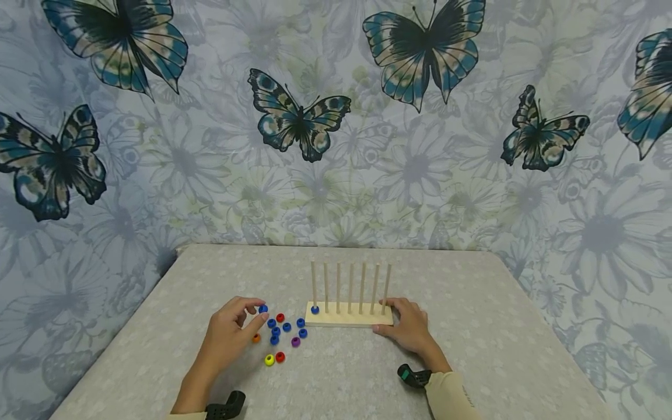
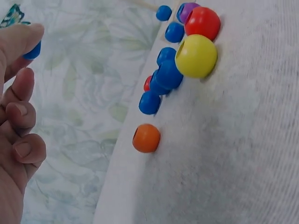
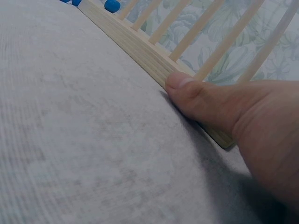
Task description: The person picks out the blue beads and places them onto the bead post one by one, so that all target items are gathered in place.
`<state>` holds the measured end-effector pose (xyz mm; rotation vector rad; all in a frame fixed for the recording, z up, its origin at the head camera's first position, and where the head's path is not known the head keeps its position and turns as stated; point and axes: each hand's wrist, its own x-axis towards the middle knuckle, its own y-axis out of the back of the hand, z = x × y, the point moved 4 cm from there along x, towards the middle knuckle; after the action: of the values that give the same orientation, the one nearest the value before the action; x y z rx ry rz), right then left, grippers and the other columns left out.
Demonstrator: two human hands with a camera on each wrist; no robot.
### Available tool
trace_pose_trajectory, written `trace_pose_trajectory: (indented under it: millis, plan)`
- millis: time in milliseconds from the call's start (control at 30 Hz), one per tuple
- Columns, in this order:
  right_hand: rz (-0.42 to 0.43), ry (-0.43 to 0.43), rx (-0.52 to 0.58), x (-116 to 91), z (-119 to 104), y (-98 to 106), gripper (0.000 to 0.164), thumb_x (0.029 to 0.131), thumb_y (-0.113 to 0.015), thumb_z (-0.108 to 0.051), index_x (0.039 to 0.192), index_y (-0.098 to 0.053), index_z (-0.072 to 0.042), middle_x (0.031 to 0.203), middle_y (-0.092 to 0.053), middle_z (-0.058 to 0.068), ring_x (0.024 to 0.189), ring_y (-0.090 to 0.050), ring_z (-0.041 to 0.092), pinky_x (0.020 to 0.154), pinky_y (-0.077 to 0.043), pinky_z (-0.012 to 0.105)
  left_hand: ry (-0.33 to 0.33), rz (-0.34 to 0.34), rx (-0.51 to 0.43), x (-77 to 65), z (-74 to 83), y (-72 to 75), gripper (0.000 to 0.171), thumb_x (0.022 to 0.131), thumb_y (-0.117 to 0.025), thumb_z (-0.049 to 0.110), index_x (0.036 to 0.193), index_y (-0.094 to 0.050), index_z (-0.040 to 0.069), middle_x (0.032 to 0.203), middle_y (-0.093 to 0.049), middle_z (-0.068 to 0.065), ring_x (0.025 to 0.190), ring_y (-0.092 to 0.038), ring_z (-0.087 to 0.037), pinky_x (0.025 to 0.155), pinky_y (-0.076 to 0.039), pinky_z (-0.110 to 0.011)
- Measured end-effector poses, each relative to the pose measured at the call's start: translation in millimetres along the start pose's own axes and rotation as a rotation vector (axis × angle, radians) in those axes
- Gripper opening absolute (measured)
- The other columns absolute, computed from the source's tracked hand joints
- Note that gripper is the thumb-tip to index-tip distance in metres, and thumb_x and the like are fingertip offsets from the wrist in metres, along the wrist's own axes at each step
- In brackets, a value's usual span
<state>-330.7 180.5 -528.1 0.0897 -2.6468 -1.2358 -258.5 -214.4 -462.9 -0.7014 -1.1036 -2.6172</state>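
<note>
Your left hand [image 1: 231,328] pinches a blue bead [image 1: 263,308], nine o'clock from the peg rack [image 1: 343,319]; your right hand [image 1: 410,326] grips its three-o'clock end. Probably mid-transfer: next calls for lifting bead above peg [image 1: 350,289].

head view looks forward, down; nearer wrist views share blue beads [image 2: 169,74]

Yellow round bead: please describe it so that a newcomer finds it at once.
On the beige patterned table stands a pale wooden pegboard; loose round beads lie left of it. At their near edge, beside a round red bead, sits the yellow bead, the only yellow one.
</note>
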Motion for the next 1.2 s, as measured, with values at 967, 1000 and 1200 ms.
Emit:
trace_pose_trajectory:
  millis: [967, 1000, 1200]
  plan:
    - [0.001, -0.017, -0.012, 3, 2, -3, 0.066, 0.075, -0.082, -0.057, 0.131, -0.061, -0.03, 0.138, -0.058, 0.0, 0.122, -0.049, 0.025, 0.097, -0.031, 0.052, -0.13, 0.194, -0.058, 17.1, 31.6, 12.1, 0.027, 0.088, -0.078, 0.015, 0.114, -0.07, 0.018, 0.092, -0.067, 0.007, 0.046, -0.037, -0.005, 0.041, -0.032, -0.018]
    - [0.004, -0.011, -0.009, 2, 1, -3, 0.066, 0.075, -0.083, -0.057, 0.131, -0.061, -0.029, 0.138, -0.059, 0.0, 0.122, -0.049, 0.026, 0.096, -0.031, 0.052, -0.135, 0.2, -0.053, 17.9, 32.2, 12.6, 0.027, 0.088, -0.078, 0.015, 0.114, -0.07, 0.018, 0.093, -0.067, 0.007, 0.047, -0.037, -0.004, 0.041, -0.032, -0.018]
    - [0.003, -0.003, -0.015, 3, 0, -2, 0.066, 0.074, -0.083, -0.057, 0.13, -0.062, -0.029, 0.136, -0.059, 0.0, 0.122, -0.05, 0.026, 0.095, -0.031, 0.05, -0.179, 0.231, -0.05, 24.1, 37.0, 14.8, 0.028, 0.089, -0.077, 0.014, 0.116, -0.07, 0.015, 0.093, -0.065, 0.007, 0.049, -0.037, -0.004, 0.043, -0.033, -0.017]
